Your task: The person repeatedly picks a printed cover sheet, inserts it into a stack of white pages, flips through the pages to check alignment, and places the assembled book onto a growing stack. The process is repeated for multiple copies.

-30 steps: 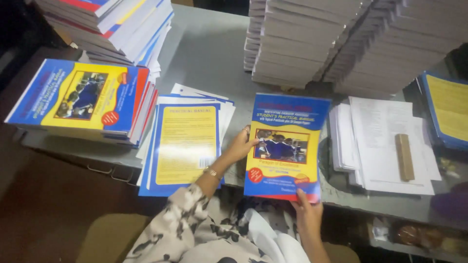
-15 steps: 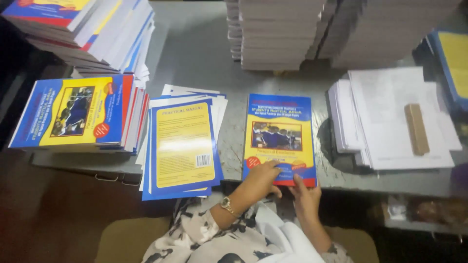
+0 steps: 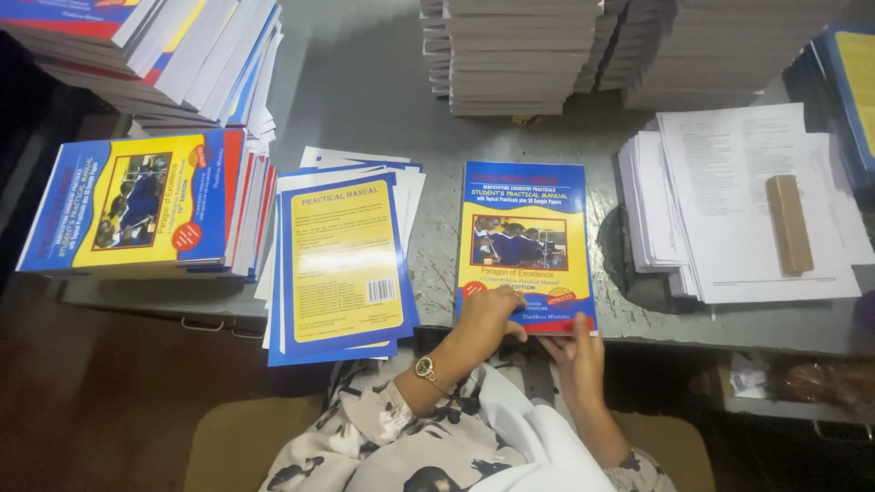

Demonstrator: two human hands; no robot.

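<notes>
We see bare fingers (image 3: 499,314) and, just behind them, a gold wristwatch (image 3: 425,368); further back we see a cream sleeve (image 3: 365,437) with dark prints beside a plain white cloth (image 3: 529,442).

Bare grey table (image 3: 365,100) between book stacks (image 3: 510,55); loose covers (image 3: 342,260) and paper pile (image 3: 729,210) flanking.

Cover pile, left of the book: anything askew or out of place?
Yes. The cover pile is fanned unevenly and overhangs the table edge. The wooden block sits crooked on the printed sheets.
</notes>
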